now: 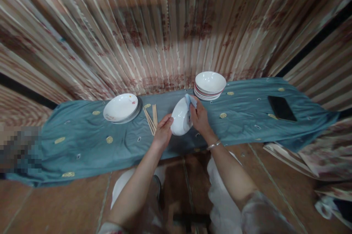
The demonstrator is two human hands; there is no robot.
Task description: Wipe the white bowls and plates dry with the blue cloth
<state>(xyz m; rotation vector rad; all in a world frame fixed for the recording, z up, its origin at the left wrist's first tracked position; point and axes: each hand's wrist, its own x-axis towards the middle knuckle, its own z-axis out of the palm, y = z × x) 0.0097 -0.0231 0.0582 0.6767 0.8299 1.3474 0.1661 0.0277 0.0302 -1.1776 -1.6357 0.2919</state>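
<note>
A white bowl [180,117] is tilted on its side above the blue-green cloth [88,142], its hollow facing right. My left hand [162,131] grips its left rim. My right hand [200,117] presses a small light blue rag [190,100] against the bowl's inside and upper rim; a silver bangle sits on that wrist. Several wooden chopsticks [152,118] lie on the cloth just left of my left hand.
A stack of white bowls [209,85] stands behind my hands. A stack of shallow white plates [121,107] sits at the left. A black phone [282,108] lies at the right end. A striped curtain [165,25] hangs behind; brown tiled floor below.
</note>
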